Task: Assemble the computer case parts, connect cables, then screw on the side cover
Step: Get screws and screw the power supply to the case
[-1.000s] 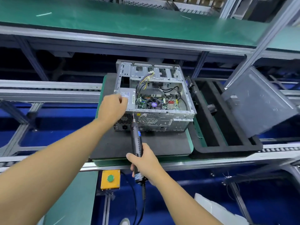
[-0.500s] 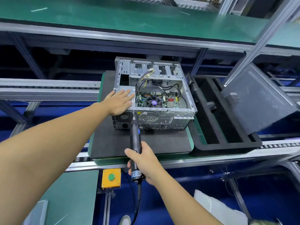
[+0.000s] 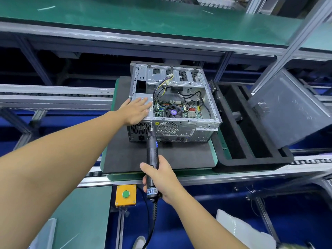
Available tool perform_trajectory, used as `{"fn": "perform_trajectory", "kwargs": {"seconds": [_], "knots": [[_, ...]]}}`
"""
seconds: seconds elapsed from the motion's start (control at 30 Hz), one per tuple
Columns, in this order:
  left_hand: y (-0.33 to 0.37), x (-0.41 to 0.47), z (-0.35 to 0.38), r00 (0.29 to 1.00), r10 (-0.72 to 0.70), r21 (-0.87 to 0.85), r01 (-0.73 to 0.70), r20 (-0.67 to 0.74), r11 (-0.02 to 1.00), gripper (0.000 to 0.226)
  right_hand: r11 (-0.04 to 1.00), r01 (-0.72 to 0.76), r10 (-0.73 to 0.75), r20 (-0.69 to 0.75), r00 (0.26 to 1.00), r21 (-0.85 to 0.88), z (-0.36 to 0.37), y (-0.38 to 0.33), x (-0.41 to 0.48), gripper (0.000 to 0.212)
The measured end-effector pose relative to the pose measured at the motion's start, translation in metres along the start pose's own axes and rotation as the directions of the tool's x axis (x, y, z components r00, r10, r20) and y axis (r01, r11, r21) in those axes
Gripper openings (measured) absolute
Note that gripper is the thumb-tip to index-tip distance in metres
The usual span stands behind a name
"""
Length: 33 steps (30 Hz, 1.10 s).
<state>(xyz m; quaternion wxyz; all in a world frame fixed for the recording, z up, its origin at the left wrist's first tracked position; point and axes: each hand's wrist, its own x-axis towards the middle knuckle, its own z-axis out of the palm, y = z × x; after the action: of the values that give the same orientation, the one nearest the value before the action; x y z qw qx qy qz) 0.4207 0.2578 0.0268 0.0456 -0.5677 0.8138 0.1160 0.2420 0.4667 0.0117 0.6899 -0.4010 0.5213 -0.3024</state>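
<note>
An open silver computer case (image 3: pixel 203 123) lies on its side on a black foam pad (image 3: pixel 179 155), its motherboard (image 3: pixel 177 110) and cables showing. My left hand (image 3: pixel 137 110) rests flat, fingers straight, on the power supply (image 3: pixel 142 95) in the case's near left corner. My right hand (image 3: pixel 160 178) grips a black electric screwdriver (image 3: pixel 152 153). Its bit touches the case's rear panel just below the top rim, between the two vent grilles. The grey side cover (image 3: pixel 287 108) leans tilted at the right.
A black foam tray (image 3: pixel 251 164) with long slots sits right of the pad on the conveyor rails. A yellow box with a green button (image 3: pixel 125 194) hangs below the front rail. A green shelf (image 3: pixel 125 17) runs above. White plastic bags (image 3: pixel 240 229) lie low right.
My left hand went from a loose fist above the case's corner to lying flat on the power supply. The screwdriver stays at the rear panel.
</note>
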Motion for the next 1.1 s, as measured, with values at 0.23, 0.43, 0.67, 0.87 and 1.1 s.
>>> {"fn": "perform_trajectory", "kwargs": {"seconds": [0.23, 0.43, 0.67, 0.87, 1.1], "knots": [[0.0022, -0.0016, -0.0025, 1.0, -0.002, -0.001, 0.002, 0.007, 1.0, 0.053, 1.0, -0.004, 0.004, 0.001, 1.0, -0.001, 0.0002, 0.0025, 0.0025, 0.034], [0.0035, -0.0016, -0.0015, 1.0, -0.019, -0.009, 0.019, 0.014, 1.0, 0.053, 1.0, -0.021, 0.021, 0.006, 1.0, -0.006, -0.0006, 0.0027, 0.0034, 0.029], [0.0041, -0.0011, -0.001, 0.999, -0.029, -0.011, 0.029, 0.022, 1.0, 0.053, 1.0, -0.003, 0.004, 0.006, 1.0, -0.015, -0.0018, 0.0031, 0.004, 0.028], [0.0033, 0.0002, 0.0014, 0.999, -0.03, -0.01, 0.03, 0.02, 1.0, 0.054, 1.0, -0.001, 0.001, 0.018, 1.0, -0.011, -0.0036, 0.0028, 0.0028, 0.022], [0.0011, 0.0022, 0.0046, 0.999, -0.029, -0.007, 0.029, 0.012, 1.0, 0.054, 1.0, -0.005, 0.005, -0.003, 1.0, -0.023, -0.0011, 0.0018, 0.003, 0.022]]}}
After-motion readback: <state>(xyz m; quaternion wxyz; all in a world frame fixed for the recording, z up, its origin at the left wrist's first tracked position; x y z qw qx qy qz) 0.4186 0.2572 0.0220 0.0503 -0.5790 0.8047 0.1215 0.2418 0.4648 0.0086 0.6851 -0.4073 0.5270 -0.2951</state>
